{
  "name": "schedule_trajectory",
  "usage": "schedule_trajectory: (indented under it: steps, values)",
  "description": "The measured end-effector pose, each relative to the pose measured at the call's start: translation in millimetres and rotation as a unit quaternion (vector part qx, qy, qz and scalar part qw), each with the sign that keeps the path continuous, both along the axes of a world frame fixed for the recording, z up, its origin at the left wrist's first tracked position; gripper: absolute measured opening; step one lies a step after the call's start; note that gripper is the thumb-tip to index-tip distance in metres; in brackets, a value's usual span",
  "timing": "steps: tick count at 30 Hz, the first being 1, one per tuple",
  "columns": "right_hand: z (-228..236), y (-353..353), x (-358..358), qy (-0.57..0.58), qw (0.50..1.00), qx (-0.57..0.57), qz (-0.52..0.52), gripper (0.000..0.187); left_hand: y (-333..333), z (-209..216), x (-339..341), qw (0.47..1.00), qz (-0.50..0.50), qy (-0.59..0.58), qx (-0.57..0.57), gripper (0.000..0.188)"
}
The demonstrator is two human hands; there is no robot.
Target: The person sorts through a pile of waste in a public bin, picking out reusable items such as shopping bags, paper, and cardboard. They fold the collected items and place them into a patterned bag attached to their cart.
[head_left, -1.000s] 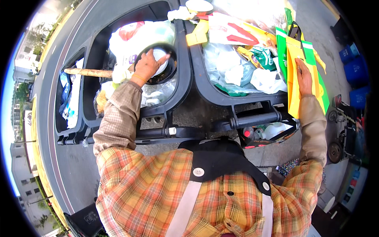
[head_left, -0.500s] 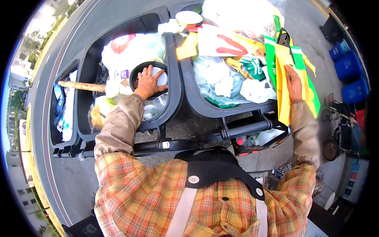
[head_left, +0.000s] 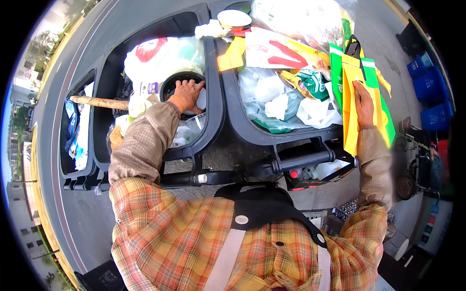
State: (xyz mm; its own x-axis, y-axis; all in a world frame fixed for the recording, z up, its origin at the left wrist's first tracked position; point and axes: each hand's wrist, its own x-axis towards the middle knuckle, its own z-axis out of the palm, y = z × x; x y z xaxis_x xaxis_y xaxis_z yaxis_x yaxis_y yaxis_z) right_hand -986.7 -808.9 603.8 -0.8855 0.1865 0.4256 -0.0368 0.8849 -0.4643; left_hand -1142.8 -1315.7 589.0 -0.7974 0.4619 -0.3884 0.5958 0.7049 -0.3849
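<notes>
Grey pavement (head_left: 90,228) runs beside three open bins (head_left: 215,104), a narrow gap parting the middle and right rims. In the middle bin sits one black tub (head_left: 169,85), close to the right wall — little room that side. Our left hand (head_left: 187,96) lies over the tub's mouth, fingers slightly apart; whether they clamp anything, we cannot tell. One stick (head_left: 99,102) lies left of it. Our right hand (head_left: 363,105) rests straight-fingered against one yellow-green bag (head_left: 349,106) at the right bin's edge — we cannot tell if it grips. Farther right stand three blue bins (head_left: 429,86).
</notes>
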Motion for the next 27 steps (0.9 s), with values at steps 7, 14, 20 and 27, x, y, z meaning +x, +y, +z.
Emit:
schedule_trajectory:
  steps: [7, 14, 20, 27]
  values:
    - [0, -1, 10, -0.035, 0.947, -0.319, 0.024, 0.032, 17, -28, -2, 0.996, 0.087, 0.015, -0.001, 0.087]
    - [-5, 5, 2, -0.056, 0.955, -0.289, 0.029, 0.037, -17, -16, 16, 0.998, -0.010, 0.037, 0.057, 0.067]
    - [-17, 22, -5, -0.092, 0.935, -0.340, 0.028, 0.039, -38, -22, 18, 0.980, -0.072, 0.084, 0.162, 0.056]
    - [-16, 31, 10, -0.086, 0.937, -0.335, 0.042, 0.039, -22, -40, 20, 0.974, -0.074, 0.120, 0.180, 0.043]
